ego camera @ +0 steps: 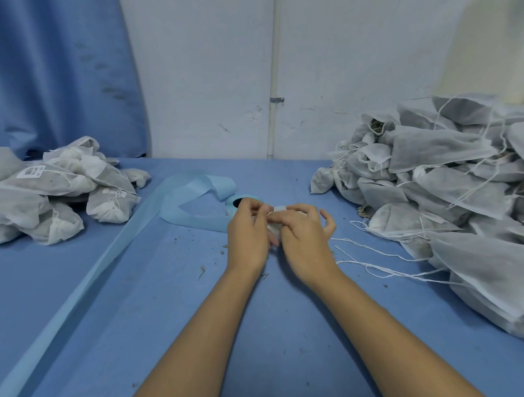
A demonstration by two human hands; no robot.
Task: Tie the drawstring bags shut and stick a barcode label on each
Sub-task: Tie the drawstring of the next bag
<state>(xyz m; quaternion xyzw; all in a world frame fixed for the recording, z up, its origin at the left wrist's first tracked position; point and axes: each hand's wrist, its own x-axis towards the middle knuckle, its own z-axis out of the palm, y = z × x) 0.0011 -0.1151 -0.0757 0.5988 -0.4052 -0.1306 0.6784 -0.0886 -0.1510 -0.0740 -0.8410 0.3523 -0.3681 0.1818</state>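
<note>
Counter (140, 321): mid blue with scattered dark specks. Curtain (57, 71), upper left: deeper blue, a few dark smudges. Wall (206, 81): off-white. Backing strip (79, 282): plain pale blue. Left pile (62, 205) and right pile (447, 177) of bags: grey-white, darker fill showing through. Strings (375, 253): white. Label (31, 171): white, black print. Small piece (277, 208), centre: white.

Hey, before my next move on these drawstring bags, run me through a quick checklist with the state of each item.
1. Label roll within reach, just beyond the left hand: ok.
2. White piece pinched by fingers of the left hand and right hand: ok.
3. That piece is a barcode label: cannot tell.
4. White fabric under the hands is a tied bag: cannot tell, mostly hidden.
5. Labelled pile set apart at left: ok.
6. Loose strings from the unlabelled pile trail near the right hand: not ok, may snag.
</note>
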